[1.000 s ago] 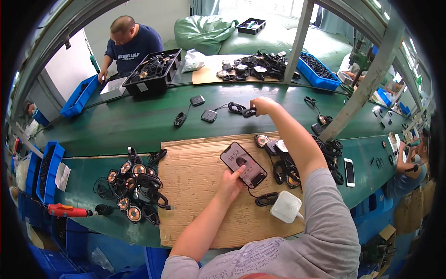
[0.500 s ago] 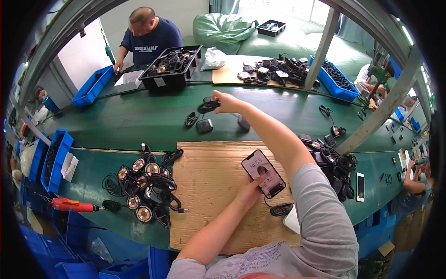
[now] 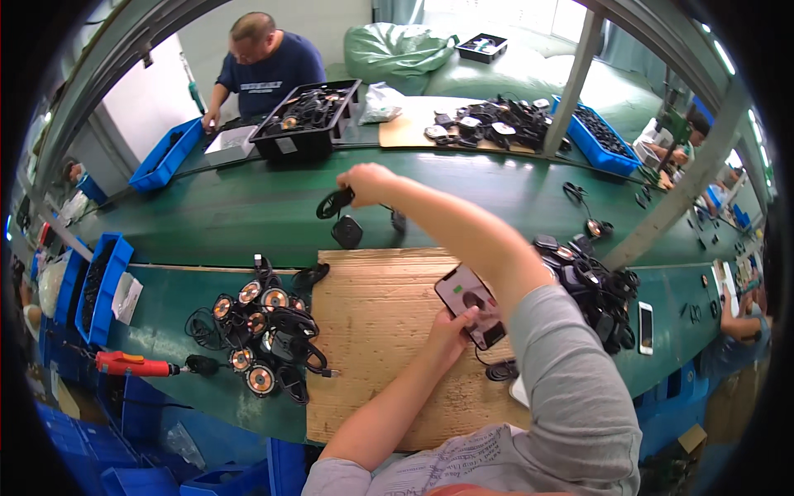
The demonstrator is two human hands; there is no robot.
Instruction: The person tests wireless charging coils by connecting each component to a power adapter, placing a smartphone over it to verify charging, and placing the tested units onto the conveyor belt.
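Note:
A smartphone (image 3: 468, 299) with a lit screen lies in my left hand (image 3: 451, 332), the thumb on its lower part; my right arm covers its right edge. Stretched out over the green conveyor belt, my right hand (image 3: 370, 183) is closed on a coiled black cable (image 3: 335, 203). Just below that coil is a square black device (image 3: 347, 232); whether the cable joins it I cannot tell. Another dark device (image 3: 398, 221) shows under my right forearm. A second coil of black cable (image 3: 500, 370) rests on the cardboard sheet (image 3: 376, 298), beneath the phone.
Round copper-faced devices with cables (image 3: 260, 331) and a red electric screwdriver (image 3: 132, 364) lie left. More black devices (image 3: 591, 289) and a white phone (image 3: 645, 328) are right. Across the belt, a person (image 3: 269, 70) works beside a black crate (image 3: 302, 124). A metal post (image 3: 686, 182) stands right.
My right hand has moved left and slightly nearer with the black cable. The devices on the belt have shifted left. The phone's screen picture has changed.

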